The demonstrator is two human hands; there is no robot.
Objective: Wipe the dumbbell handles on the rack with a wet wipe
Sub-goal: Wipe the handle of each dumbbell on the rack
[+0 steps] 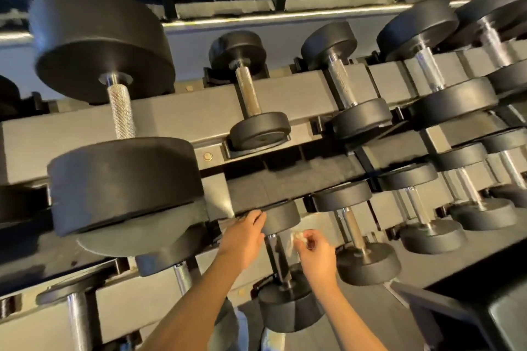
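1. Lower centre of frame: your left hand (243, 239) rests, fingers nearly straight, against the far head of a small dumbbell (281, 219) on the lower tier of the rack (185, 111).
2. Your right hand (316, 251) pinches a crumpled white wet wipe (295, 239) in curled fingertips, just right of that dumbbell's handle (278, 259); contact unclear.

Gym weight area, tiered steel rack (185, 111), rows of black dumbbells (114, 111)

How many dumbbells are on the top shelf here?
5 dumbbells: the largest at left, then four in a row to its right; the frame edges may hide more.
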